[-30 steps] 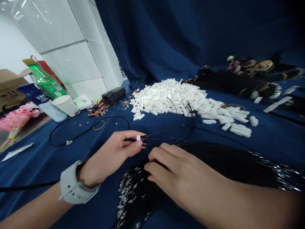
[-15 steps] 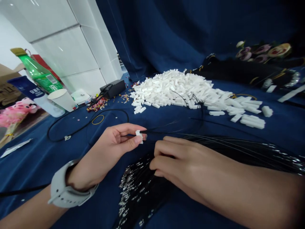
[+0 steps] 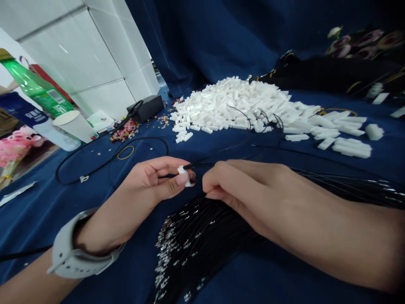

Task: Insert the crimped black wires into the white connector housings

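Note:
My left hand (image 3: 155,179) pinches a small white plastic block (image 3: 184,175) between thumb and fingers, and several thin black wires (image 3: 193,166) run through or out of it. Just to its right, my right hand (image 3: 242,190) is curled, with its fingertips closed on thin black wires. Below both hands lies a large bundle of black wires with small metal ends (image 3: 196,238). Part of the bundle is hidden under my right forearm. A grey watch (image 3: 76,253) sits on my left wrist.
A heap of white blocks (image 3: 230,105) lies beyond my hands on dark blue cloth (image 3: 95,219). To the left are a black cable (image 3: 110,160), a rubber band (image 3: 125,153), a black box (image 3: 146,108), coloured bits (image 3: 123,131), a paper cup (image 3: 74,126) and a green bottle (image 3: 38,90).
My right hand has moved up from the bundle to beside my left hand. The white block has tilted in my left fingers. The whole view has shifted, so the heap sits higher and further right.

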`<state>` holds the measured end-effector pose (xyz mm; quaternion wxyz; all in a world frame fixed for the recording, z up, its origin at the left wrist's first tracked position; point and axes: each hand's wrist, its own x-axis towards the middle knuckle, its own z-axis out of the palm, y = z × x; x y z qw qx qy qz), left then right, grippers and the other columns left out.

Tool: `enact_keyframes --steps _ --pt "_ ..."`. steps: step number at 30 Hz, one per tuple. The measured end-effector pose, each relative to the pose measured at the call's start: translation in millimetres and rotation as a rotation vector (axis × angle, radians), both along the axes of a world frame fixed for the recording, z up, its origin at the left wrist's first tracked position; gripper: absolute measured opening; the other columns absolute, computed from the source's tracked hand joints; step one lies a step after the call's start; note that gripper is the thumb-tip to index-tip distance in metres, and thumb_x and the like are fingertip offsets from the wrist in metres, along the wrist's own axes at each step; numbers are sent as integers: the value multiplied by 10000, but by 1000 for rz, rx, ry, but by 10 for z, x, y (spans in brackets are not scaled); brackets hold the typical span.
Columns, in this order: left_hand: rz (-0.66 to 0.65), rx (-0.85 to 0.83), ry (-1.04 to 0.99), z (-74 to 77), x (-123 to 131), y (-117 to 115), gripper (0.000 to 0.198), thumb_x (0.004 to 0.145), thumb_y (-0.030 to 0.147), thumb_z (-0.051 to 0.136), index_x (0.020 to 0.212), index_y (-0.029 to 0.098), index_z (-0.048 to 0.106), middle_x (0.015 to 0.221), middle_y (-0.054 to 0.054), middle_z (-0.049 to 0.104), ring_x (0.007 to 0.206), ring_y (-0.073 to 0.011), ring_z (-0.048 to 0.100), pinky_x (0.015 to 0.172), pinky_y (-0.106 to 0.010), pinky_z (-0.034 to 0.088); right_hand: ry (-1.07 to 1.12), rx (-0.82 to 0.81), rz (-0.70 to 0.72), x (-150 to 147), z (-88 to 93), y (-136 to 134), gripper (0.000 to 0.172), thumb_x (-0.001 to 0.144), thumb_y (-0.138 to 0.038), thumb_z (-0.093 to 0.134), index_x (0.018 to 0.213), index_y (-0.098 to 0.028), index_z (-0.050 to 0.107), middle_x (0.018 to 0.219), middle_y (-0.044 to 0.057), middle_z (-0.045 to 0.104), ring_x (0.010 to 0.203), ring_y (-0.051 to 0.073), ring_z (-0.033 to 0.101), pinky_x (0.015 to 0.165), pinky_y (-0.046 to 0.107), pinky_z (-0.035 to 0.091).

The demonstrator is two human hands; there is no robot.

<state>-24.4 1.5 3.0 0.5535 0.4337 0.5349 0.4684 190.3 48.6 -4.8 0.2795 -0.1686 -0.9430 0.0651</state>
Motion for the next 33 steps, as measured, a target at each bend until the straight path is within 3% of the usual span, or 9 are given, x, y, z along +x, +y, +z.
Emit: enact_keyframes --steps 6,9,14,18,25,29,33 --pt "25 8 83 -17 23 -5 190 762 207 896 932 235 815 841 22 799 775 -100 700 735 -146 546 68 -64 -18 -68 30 106 230 904 -108 456 1007 -155 657 969 27 611 760 87 587 649 215 486" --pt "-28 43 107 -37 49 -12 138 791 224 870 920 238 822 869 12 800 801 -118 707 748 -164 546 56 -129 -16 -101 14 89 318 898 -63 385 987 -163 674 944 30 597 717 68 553 603 185 462" --pt "-91 23 99 -64 117 -42 169 783 248 883 948 252 846 897 5 816 846 -141 730 790 -183 565 104 -194 10 -119 -67 97 231 933 -81 432 976 -193 631 1026 -4 656 811 60 628 606 167 454" --pt "-69 2 33 -84 129 -65 179 754 283 914 922 297 852 848 33 824 783 -104 744 723 -133 568 202 -153 -83 -102 -154 117 143 958 -118 510 1044 -224 552 950 -68 693 801 41 663 553 145 415" --pt "-65 23 50 -106 118 -61 163 790 279 891 944 312 849 888 46 832 797 -91 758 755 -116 581 222 -117 -136 -83 -223 70 297 902 -74 554 1100 -264 441 937 -88 686 824 37 685 501 91 392" --pt "-64 19 80 -112 115 -64 168 795 247 882 950 299 844 889 42 832 803 -100 765 738 -115 577 231 -134 -153 -91 -234 52 207 937 -118 504 1080 -256 447 907 -81 681 732 39 664 462 115 370" --pt "-70 8 113 -103 118 -76 205 776 193 875 963 262 830 915 16 834 807 -142 776 732 -168 593 179 -277 -169 -77 -274 80 91 993 -246 482 1082 -257 466 893 -89 676 693 36 648 565 143 447"
